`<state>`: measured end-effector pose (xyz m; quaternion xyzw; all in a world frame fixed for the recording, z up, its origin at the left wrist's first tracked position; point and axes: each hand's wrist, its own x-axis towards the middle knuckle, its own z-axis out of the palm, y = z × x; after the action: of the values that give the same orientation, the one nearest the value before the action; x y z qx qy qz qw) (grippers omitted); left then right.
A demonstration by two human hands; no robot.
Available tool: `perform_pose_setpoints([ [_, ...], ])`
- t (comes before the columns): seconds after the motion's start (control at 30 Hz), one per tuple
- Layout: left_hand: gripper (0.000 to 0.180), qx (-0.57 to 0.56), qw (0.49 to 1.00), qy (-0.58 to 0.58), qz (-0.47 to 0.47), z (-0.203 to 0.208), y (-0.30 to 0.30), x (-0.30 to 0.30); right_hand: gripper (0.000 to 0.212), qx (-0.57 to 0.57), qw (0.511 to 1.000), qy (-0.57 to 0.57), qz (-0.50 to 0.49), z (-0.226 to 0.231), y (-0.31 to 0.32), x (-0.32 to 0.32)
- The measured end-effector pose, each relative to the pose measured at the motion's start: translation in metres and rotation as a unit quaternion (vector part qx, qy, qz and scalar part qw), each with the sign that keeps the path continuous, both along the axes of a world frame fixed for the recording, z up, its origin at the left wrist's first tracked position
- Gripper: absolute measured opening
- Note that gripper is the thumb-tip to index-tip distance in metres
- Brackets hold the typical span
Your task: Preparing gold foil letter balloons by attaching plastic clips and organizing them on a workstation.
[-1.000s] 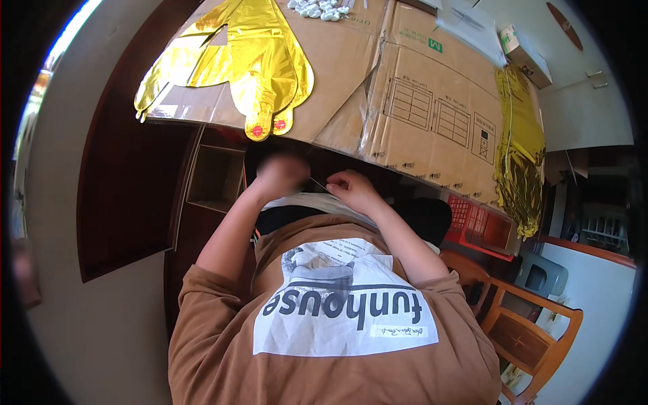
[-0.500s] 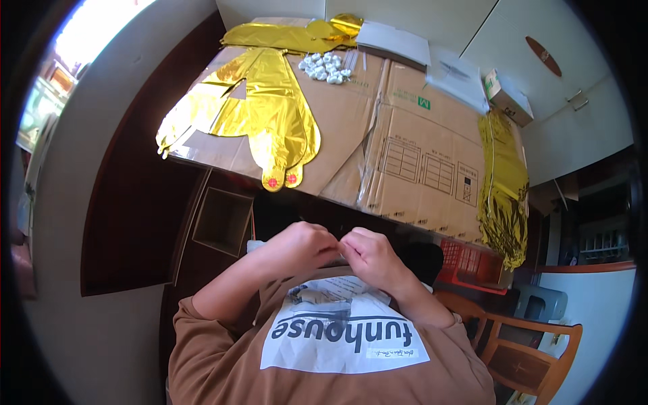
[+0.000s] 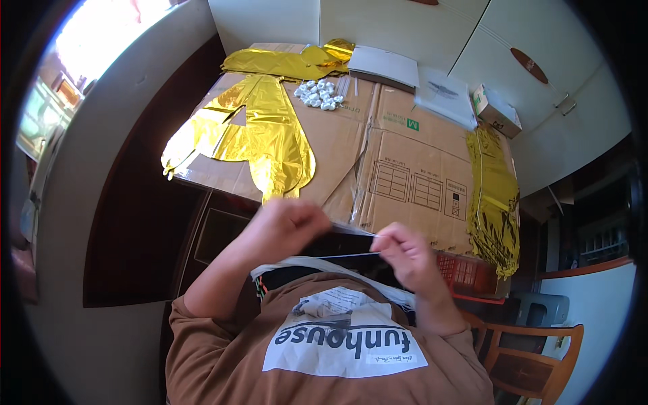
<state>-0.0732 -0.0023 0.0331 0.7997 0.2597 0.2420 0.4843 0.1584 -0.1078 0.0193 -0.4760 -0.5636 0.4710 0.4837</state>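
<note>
My left hand (image 3: pixel 287 228), blurred by motion, is closed in a fist just off the cardboard's near edge. My right hand (image 3: pixel 407 255) is pinched to the right of it, apart from it. A thin white string (image 3: pixel 354 232) runs taut between the two hands. Another strand leads from the right fingers down toward a white strip of material (image 3: pixel 364 278) lying across my lap. Closest to my left hand on the cardboard is a flat gold foil balloon (image 3: pixel 273 138), whose near tips pass behind the hand.
Flattened cardboard (image 3: pixel 344 155) covers the table. On it lie a pile of small white pieces (image 3: pixel 318 94), a folded gold foil strip (image 3: pixel 283 62), a flat white box (image 3: pixel 385 66), a small carton (image 3: pixel 497 109) and gold foil fringe (image 3: pixel 491 192). A wooden chair (image 3: pixel 526 358) stands right.
My hands, together half a second ago, have drawn apart, left hand up and left, right hand to the right. The string between them now shows. The view has shifted slightly.
</note>
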Motion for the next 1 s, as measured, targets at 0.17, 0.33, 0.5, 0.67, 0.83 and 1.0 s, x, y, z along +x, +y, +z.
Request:
perform_pose_setpoints([
  [0.17,0.012,-0.237,0.918,-0.195,-0.253,0.013,-0.019,0.001,0.014,0.131,0.981,-0.138,0.024,0.005,0.009,0.004],
  [0.33,0.008,0.050,0.947,-0.239,0.209,-0.009,-0.013,0.032,0.012,0.300,0.916,-0.222,0.150,0.002,-0.005,-0.032],
  [0.5,0.016,0.183,0.970,-0.104,-0.119,-0.036,-0.024,0.026,0.005,0.288,0.910,-0.298,0.012,0.058,0.023,0.013],
  [0.67,0.011,-0.245,0.877,-0.399,-0.112,0.002,-0.016,0.004,0.008,0.193,0.957,-0.195,0.096,-0.014,0.021,-0.012],
  [0.83,0.010,0.295,0.948,-0.012,0.123,-0.023,-0.005,0.019,0.006,0.349,0.925,-0.103,0.112,0.036,0.015,-0.010],
  [1.0,0.008,-0.172,0.931,-0.290,-0.143,0.004,-0.028,0.014,0.004,0.165,0.965,-0.204,0.001,0.013,0.043,0.011],
])
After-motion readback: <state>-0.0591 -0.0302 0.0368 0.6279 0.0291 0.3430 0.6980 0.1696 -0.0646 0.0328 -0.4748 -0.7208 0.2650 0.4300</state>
